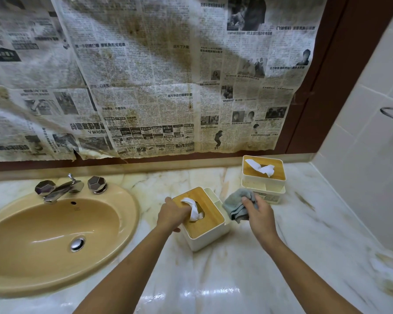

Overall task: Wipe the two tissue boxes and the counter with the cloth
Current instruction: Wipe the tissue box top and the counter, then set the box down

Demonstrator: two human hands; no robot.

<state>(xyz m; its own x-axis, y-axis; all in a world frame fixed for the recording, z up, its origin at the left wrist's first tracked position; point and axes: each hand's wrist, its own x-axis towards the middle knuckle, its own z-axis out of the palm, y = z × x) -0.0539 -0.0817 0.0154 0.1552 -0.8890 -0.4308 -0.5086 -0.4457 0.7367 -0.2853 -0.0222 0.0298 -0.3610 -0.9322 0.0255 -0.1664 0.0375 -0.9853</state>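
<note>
Centrally, near tissue box (pixel 204 219) on marble counter (pixel 247 268), just right of sink (pixel 55 232); left hand (pixel 173 214) gripping its left edge, fingers curled over bamboo lid. Right hand (pixel 258 213) closed around bunched grey-blue cloth (pixel 237 206), beside box's right side. Far tissue box (pixel 264 176) against back wall, below newspaper (pixel 145 75)
</note>
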